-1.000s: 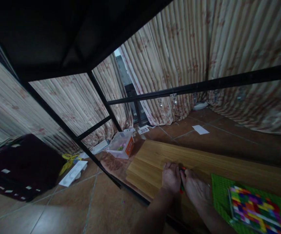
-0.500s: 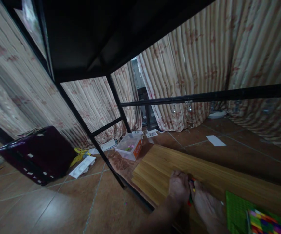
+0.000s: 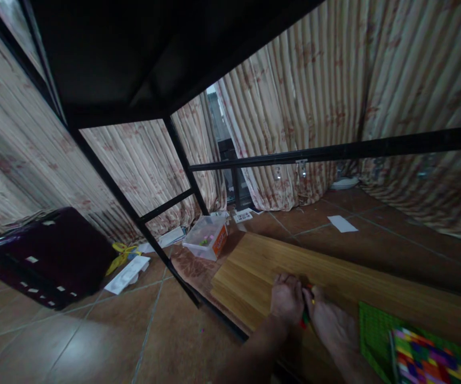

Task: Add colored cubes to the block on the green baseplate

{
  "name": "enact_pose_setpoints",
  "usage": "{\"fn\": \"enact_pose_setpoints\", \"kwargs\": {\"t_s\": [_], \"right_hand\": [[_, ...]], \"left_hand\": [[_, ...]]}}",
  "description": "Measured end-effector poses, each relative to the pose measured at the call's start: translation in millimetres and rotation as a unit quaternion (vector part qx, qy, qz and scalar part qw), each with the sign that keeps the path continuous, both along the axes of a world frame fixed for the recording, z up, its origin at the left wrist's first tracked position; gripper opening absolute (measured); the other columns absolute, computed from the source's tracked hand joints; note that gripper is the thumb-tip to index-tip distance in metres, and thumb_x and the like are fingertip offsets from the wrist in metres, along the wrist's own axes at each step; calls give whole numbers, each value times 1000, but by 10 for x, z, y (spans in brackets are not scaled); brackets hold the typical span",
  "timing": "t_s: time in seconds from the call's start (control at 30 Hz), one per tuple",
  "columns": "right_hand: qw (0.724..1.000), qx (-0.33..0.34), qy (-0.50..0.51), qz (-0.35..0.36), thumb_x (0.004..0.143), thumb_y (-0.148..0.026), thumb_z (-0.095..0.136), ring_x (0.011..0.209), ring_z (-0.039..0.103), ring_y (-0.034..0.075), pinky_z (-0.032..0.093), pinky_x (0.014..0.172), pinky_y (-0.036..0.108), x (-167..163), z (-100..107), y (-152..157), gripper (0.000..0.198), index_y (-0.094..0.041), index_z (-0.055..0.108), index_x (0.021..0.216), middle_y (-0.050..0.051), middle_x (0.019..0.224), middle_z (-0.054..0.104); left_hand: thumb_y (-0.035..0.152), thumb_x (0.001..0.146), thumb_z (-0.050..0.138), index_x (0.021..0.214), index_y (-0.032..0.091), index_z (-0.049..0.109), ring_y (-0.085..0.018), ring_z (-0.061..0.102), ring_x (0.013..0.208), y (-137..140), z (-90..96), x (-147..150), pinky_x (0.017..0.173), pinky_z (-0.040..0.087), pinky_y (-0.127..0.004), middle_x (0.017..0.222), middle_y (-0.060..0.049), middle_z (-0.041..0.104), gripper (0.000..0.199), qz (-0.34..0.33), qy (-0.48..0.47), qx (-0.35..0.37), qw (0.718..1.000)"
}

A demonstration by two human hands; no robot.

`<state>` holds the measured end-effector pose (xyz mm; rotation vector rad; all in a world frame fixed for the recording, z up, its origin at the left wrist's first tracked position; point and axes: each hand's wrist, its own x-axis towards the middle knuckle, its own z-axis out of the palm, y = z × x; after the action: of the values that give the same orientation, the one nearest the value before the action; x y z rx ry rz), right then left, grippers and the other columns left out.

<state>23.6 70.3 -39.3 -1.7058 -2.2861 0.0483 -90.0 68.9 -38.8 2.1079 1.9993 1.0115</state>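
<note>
My left hand (image 3: 287, 300) and my right hand (image 3: 330, 321) meet close together over the wooden board. Fingers of both are closed around a small cluster of coloured toy bricks (image 3: 304, 317); bits of red, green and yellow show between them, but most of it is hidden. To the right of my right hand lies a green studded baseplate (image 3: 370, 325). A block of many-coloured toy bricks (image 3: 430, 357) rests on it, cut off by the lower picture edge.
The wooden board (image 3: 250, 266) lies under a black metal frame (image 3: 314, 154). At its far left end stands a clear plastic box (image 3: 202, 242) with a few bricks inside. A dark suitcase (image 3: 50, 256), papers (image 3: 128, 274) and a yellow item (image 3: 118, 256) are on the tiled floor.
The whole view has shifted slightly, so things appear a little further left. Both hands stay together on the bricks, with little visible change in grip.
</note>
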Motion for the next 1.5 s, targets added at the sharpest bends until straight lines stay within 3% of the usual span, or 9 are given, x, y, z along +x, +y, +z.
{"fn": "enact_pose_setpoints", "kwargs": {"t_s": [0.33, 0.53, 0.67, 0.87, 0.93, 1.03, 1.1, 1.2, 1.5], "right_hand": [[990, 23, 99, -102, 94, -44, 35, 48, 56, 14, 22, 46, 24, 70, 96, 98, 38, -15, 60, 89, 4, 57, 61], [918, 64, 358, -156, 90, -50, 38, 56, 55, 14, 35, 57, 25, 253, 129, 256, 44, -17, 58, 70, 5, 62, 62], [801, 7, 567, -194, 81, -58, 48, 45, 45, 10, 34, 48, 22, 247, 175, 279, 44, -20, 48, 61, -4, 48, 49], [506, -189, 828, -150, 73, -58, 60, 31, 21, 4, 16, 30, 17, 119, 491, 170, 41, -21, 41, 67, -15, 41, 30], [433, -259, 858, -92, 74, -53, 63, 30, 19, 3, 17, 28, 16, 83, 626, 98, 39, -21, 42, 68, -15, 41, 29], [373, -308, 875, -22, 72, -45, 67, 31, 20, 3, 18, 29, 16, -10, 787, -45, 35, -20, 43, 66, -14, 42, 31], [391, -297, 871, 1, 73, -41, 66, 33, 23, 3, 21, 31, 16, -99, 840, -150, 33, -20, 42, 61, -12, 43, 33], [501, -202, 841, 16, 77, -31, 60, 42, 39, 6, 34, 43, 18, -212, 825, -281, 28, -19, 45, 56, -8, 46, 42], [734, -78, 674, 44, 75, -18, 56, 65, 55, 12, 43, 62, 23, -303, 699, -484, 5, -20, 55, 70, -3, 68, 58]], "left_hand": [[26, 93, 33, 83, 20, 61, -18, 57, 87, -34, 94, -16, 87, 43, -37, 86, -7, 65, 31, -15, -47, 17, 999], [30, 93, 35, 89, 19, 62, -19, 57, 90, -4, 68, -48, 87, 43, -36, 91, -7, 64, 29, 4, -114, 25, 993], [32, 94, 32, 93, 18, 61, -17, 58, 93, -28, 106, -116, 87, 45, -33, 94, -7, 64, 32, 29, -157, 45, 986], [38, 91, 40, 96, 17, 63, -18, 56, 103, -187, 241, 9, 96, 41, -34, 102, -8, 64, 32, 63, -368, 100, 922], [42, 88, 45, 97, 17, 64, -18, 57, 104, -265, 331, 156, 95, 41, -33, 105, -8, 64, 33, 68, -509, 75, 855], [46, 85, 49, 96, 16, 65, -17, 59, 101, -372, 500, 371, 95, 41, -31, 101, -7, 65, 36, 18, -758, 4, 652], [43, 86, 49, 95, 14, 66, -16, 60, 97, -428, 606, 453, 95, 41, -30, 96, -6, 66, 35, -23, -843, -57, 534], [37, 87, 47, 90, 15, 66, -14, 62, 88, -497, 708, 473, 94, 42, -28, 83, -3, 65, 29, -42, -895, -95, 433], [20, 86, 45, 80, 13, 63, -12, 63, 80, -617, 680, 391, 83, 48, -22, 82, -4, 63, 21, 17, -910, -121, 396]]}}
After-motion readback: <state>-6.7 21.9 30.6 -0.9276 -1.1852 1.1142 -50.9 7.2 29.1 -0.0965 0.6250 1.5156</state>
